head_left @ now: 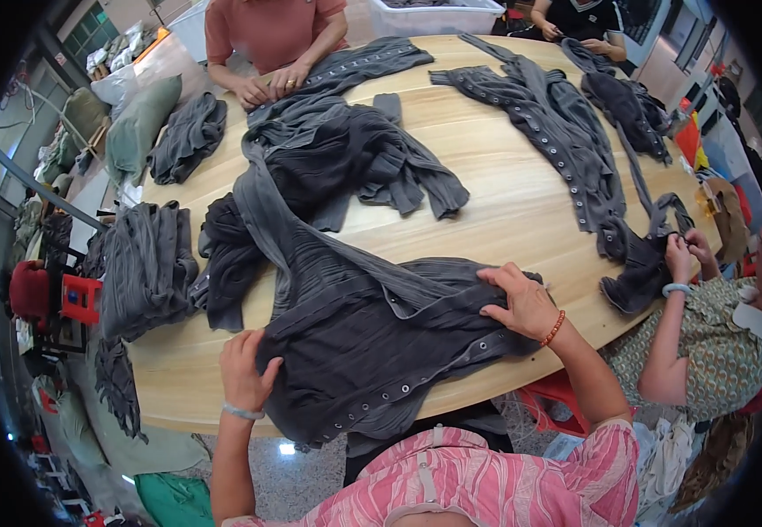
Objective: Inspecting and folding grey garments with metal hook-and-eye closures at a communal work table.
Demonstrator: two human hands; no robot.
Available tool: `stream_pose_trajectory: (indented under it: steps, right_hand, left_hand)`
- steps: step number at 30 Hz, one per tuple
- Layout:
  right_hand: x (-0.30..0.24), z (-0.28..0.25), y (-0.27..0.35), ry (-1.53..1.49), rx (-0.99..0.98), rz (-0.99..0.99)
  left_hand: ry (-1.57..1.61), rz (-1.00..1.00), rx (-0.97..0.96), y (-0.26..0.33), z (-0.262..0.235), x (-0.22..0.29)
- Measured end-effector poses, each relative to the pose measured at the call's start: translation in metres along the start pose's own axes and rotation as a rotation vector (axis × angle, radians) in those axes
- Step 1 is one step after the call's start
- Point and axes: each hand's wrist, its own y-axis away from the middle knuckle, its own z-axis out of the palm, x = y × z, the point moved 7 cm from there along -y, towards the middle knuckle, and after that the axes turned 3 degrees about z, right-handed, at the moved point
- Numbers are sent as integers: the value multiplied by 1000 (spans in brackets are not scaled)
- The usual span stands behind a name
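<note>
In front of me, a dark grey ribbed button-up top [355, 360] lies over the table's near edge, its lower part hanging past it. A row of round metal snaps runs along its near side. My left hand [245, 373] is at its left edge, with the thumb on the cloth and the fingers along the side. My right hand [521, 303] grips the upper right part, fingers curled over the cloth and thumb apart from them. Beyond it, another dark grey garment [311, 158] lies heaped, a long strip of cloth reaching toward the top.
The round wooden table [451, 132] also bears a folded stack of grey garments [146, 263] at left and snap-front garments [557, 140] at right. Co-workers handle garments at the far side and the right. A white bin [438, 18] stands behind; a red stool [557, 395] is below.
</note>
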Motion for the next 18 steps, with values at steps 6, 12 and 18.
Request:
stream_pose_trajectory:
  steps: [6,12,18]
  right_hand:
    - [-9,1,-15,56,-130,-116]
    - [13,-12,-38,-225,-57,-6]
    - [40,-105,-89,-882,370,69]
  left_hand:
    - [1,-63,-104,-3,13,-24]
    - [32,-119,-171,-8,6,-29]
    - [87,-99,33,-19,-12,-21]
